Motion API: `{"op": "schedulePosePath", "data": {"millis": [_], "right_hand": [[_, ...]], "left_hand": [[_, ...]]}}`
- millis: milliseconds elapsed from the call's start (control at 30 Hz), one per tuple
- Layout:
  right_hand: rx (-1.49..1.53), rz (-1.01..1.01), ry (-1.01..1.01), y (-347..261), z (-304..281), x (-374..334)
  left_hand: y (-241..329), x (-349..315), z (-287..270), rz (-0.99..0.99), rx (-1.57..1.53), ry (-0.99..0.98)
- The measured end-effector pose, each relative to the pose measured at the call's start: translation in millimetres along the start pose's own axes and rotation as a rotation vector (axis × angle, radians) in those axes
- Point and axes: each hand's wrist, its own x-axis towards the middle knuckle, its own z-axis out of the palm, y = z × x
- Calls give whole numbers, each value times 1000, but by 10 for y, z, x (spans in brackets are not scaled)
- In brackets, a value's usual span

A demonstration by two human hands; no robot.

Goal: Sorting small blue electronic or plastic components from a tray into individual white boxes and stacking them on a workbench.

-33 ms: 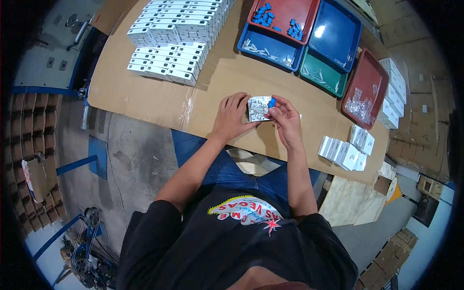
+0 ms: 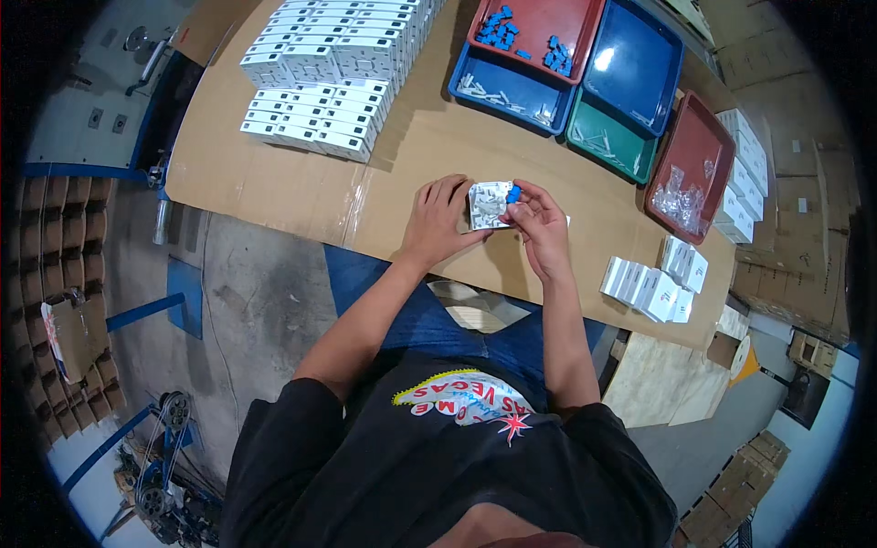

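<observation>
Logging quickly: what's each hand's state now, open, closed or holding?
Left hand: holding the white piece by its left side.
Right hand: pinching a blue part.

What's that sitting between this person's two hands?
The head view shows a white piece between the left hand and the right hand, with a small blue part at its upper right corner.

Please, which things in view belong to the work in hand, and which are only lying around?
Likely in the job:
white part, in the left hand
blue piece, in the right hand
blue pieces in the upper red tray
white stacks

Apparently just lying about:
board, lower right
machine, lower left
</observation>
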Motion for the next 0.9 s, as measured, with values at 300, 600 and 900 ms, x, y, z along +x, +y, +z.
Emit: {"op": "schedulePosePath", "data": {"millis": [300, 600, 900], "right_hand": [[52, -24, 18, -11, 70, 3], [-113, -107, 20, -50, 98, 4], [-197, -136, 41, -55, 27, 58]], "left_hand": [[5, -13, 0, -2, -4, 0], [-1, 9, 2, -2, 3, -3], [-41, -14, 46, -5, -10, -14]]}}
